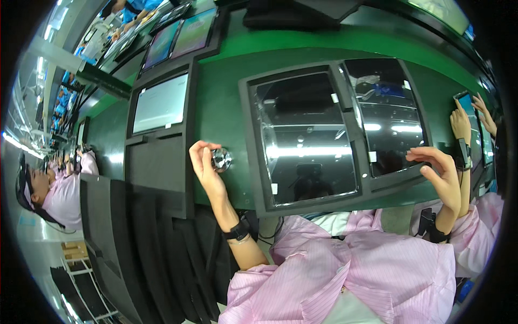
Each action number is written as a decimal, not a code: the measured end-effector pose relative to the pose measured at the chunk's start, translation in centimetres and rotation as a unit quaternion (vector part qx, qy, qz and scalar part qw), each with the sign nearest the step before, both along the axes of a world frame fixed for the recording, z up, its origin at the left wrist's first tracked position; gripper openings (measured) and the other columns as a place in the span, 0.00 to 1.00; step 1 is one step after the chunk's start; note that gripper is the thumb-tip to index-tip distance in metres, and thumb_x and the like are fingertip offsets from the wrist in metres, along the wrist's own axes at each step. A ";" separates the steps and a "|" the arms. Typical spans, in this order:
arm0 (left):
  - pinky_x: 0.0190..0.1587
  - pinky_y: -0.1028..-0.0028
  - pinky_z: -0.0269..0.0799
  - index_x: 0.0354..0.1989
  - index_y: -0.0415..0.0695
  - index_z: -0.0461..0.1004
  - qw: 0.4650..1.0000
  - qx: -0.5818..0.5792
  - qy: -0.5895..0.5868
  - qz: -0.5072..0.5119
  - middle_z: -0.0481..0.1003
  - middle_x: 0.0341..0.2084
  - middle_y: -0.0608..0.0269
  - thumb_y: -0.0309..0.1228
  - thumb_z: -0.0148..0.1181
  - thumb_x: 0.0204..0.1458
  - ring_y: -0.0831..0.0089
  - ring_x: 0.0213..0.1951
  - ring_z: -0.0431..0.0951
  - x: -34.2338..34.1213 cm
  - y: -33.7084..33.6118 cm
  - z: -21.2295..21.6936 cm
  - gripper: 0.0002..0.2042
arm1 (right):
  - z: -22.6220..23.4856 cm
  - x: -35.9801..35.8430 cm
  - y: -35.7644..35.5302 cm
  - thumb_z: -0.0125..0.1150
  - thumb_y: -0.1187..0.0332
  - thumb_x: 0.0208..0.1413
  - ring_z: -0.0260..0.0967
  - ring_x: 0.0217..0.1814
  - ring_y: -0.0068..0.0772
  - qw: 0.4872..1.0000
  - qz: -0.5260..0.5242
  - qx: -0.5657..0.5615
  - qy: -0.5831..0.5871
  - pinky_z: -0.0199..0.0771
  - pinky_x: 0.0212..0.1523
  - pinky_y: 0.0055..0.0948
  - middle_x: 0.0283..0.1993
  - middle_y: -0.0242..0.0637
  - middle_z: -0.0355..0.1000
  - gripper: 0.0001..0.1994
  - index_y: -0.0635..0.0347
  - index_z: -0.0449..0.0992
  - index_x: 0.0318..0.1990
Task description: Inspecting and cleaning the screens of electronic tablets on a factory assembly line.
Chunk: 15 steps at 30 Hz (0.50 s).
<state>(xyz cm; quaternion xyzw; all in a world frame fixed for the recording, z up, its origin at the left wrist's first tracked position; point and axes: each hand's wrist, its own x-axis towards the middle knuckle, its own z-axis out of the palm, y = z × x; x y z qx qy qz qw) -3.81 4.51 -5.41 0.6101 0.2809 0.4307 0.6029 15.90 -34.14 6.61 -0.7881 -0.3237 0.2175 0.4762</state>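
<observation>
My left hand (207, 168) curls its thumb and fingers at a small round, shiny, faceted clear piece (221, 160) on the green tabletop. Just right of it lies a black foam tray (250, 116) with two dark-screened tablets. One tablet (305, 135) fills the left recess; the other tablet (386, 116) lies in the right one. Both have glossy screens that reflect the ceiling lights and carry small white tabs. Over the right tablet's near right edge hovers my right hand (441, 171), thumb and fingers apart, holding nothing.
Another foam tray (156, 162) at left holds a tablet with a lit pale screen (160, 103). Dark foam trays (145, 243) stand stacked beside my left arm. Tablets with coloured screens (192, 33) lie at the far left. At right, a co-worker's hands (460, 123) hold a lit device.
</observation>
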 end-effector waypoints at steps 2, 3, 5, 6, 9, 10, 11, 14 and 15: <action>0.41 0.79 0.65 0.46 0.41 0.65 0.998 0.053 0.021 0.011 0.70 0.38 0.60 0.33 0.43 0.61 0.78 0.39 0.69 -0.3 -0.3 0.0 0.11 | -0.2 0.1 0.4 0.65 0.71 0.40 0.70 0.44 0.36 0.991 0.035 0.001 -0.127 0.66 0.48 0.32 0.36 0.40 0.75 0.18 0.66 0.74 0.42; 0.52 0.71 0.60 0.48 0.39 0.65 0.985 0.140 0.059 0.084 0.67 0.45 0.55 0.32 0.43 0.60 0.71 0.47 0.66 0.2 -1.1 0.4 0.12 | -0.9 0.0 0.8 0.70 0.65 0.37 0.69 0.40 0.35 0.976 0.076 0.008 -0.203 0.65 0.44 0.33 0.33 0.37 0.74 0.18 0.62 0.75 0.38; 0.56 0.65 0.56 0.47 0.36 0.65 0.888 0.376 0.151 0.216 0.65 0.49 0.52 0.32 0.44 0.59 0.63 0.51 0.64 -0.2 -2.6 1.1 0.13 | -1.6 -1.0 1.4 0.71 0.60 0.34 0.67 0.38 0.34 0.952 0.143 -0.022 -0.268 0.63 0.41 0.31 0.32 0.33 0.72 0.19 0.58 0.76 0.36; 0.56 0.64 0.56 0.46 0.35 0.65 0.885 0.378 0.139 0.235 0.66 0.48 0.51 0.34 0.43 0.58 0.61 0.51 0.64 -0.8 -4.0 1.7 0.14 | -2.6 -1.9 2.1 0.71 0.59 0.35 0.66 0.38 0.33 0.939 0.176 -0.020 -0.293 0.62 0.40 0.31 0.35 0.32 0.72 0.20 0.57 0.76 0.37; 0.56 0.62 0.56 0.45 0.34 0.66 0.915 0.337 0.104 0.194 0.66 0.47 0.48 0.38 0.40 0.58 0.58 0.51 0.64 -2.4 -8.5 1.2 0.18 | -5.9 -5.3 2.9 0.68 0.60 0.39 0.64 0.38 0.31 0.888 0.209 -0.045 -0.406 0.62 0.39 0.30 0.41 0.30 0.69 0.19 0.55 0.75 0.41; 0.55 0.61 0.56 0.44 0.34 0.66 0.932 0.304 0.098 0.169 0.66 0.47 0.48 0.39 0.39 0.57 0.58 0.51 0.64 -2.6 -9.5 0.7 0.19 | -6.9 -5.9 3.4 0.66 0.61 0.40 0.64 0.38 0.30 0.879 0.187 -0.032 -0.437 0.62 0.38 0.29 0.41 0.29 0.69 0.19 0.55 0.75 0.42; 0.55 0.60 0.55 0.44 0.34 0.66 0.947 0.272 0.092 0.140 0.66 0.47 0.48 0.39 0.38 0.57 0.58 0.51 0.64 -2.4 -10.5 0.4 0.19 | -7.6 -6.5 4.0 0.65 0.62 0.41 0.63 0.38 0.29 0.869 0.162 -0.018 -0.467 0.62 0.37 0.27 0.41 0.29 0.68 0.19 0.54 0.75 0.43; 0.59 0.58 0.51 0.44 0.35 0.66 0.947 0.279 0.126 0.093 0.65 0.48 0.48 0.42 0.33 0.59 0.55 0.55 0.61 -1.5 -13.2 -0.5 0.22 | -8.6 -6.8 4.0 0.66 0.64 0.39 0.61 0.34 0.27 0.874 0.135 -0.022 -0.467 0.62 0.34 0.25 0.38 0.26 0.68 0.17 0.55 0.75 0.40; 0.59 0.59 0.51 0.44 0.35 0.66 0.949 0.274 0.117 0.107 0.65 0.48 0.48 0.43 0.30 0.60 0.56 0.56 0.61 -1.5 -13.6 -0.1 0.23 | -8.6 -7.1 3.8 0.66 0.64 0.38 0.60 0.32 0.27 0.879 0.133 -0.014 -0.458 0.61 0.34 0.25 0.37 0.25 0.69 0.17 0.55 0.76 0.39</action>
